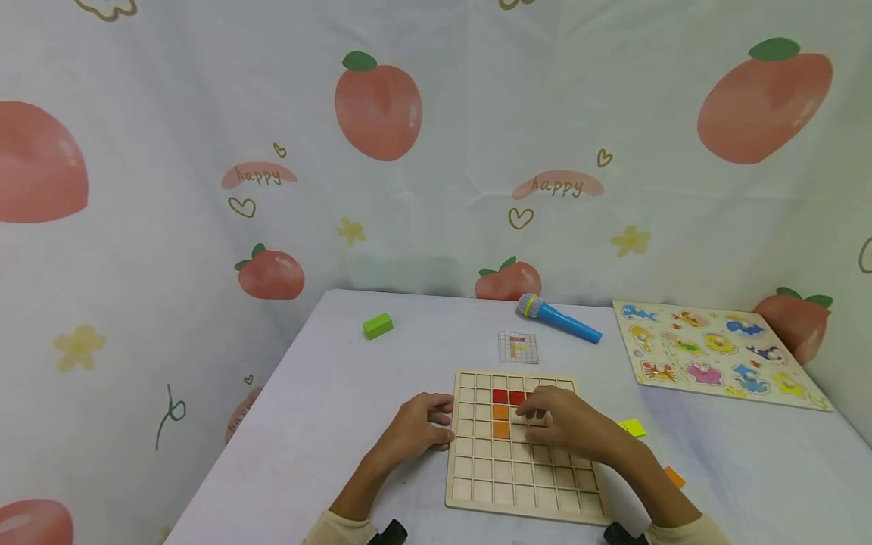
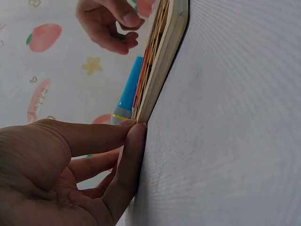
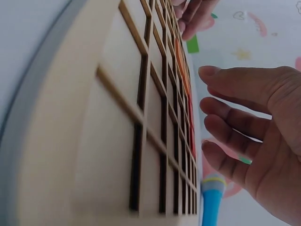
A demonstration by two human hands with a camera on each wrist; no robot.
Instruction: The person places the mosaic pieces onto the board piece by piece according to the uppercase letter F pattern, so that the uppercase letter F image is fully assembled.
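A square wooden grid board [image 1: 477, 469] lies on the table, with red tiles [image 1: 500, 397] and orange tiles [image 1: 501, 430] set in some of its cells. My left hand [image 1: 417, 428] is at the board's left edge. In the left wrist view, its thumb and a finger meet at that edge and pinch it. Over the board hovers my right hand [image 1: 568, 420], its fingers loosely bent and apart from the thumb. Nothing shows between them in the right wrist view, where the right hand [image 3: 263, 127] hangs above the grid. In the head view it hides some cells.
Behind the board lie a small card [image 1: 518, 347] with a coloured grid pattern and a blue toy microphone [image 1: 562, 321]. A green block [image 1: 378, 326] sits at back left. An animal puzzle board [image 1: 715, 356], yellow tiles [image 1: 633, 428] and an orange tile [image 1: 674, 477] are on the right.
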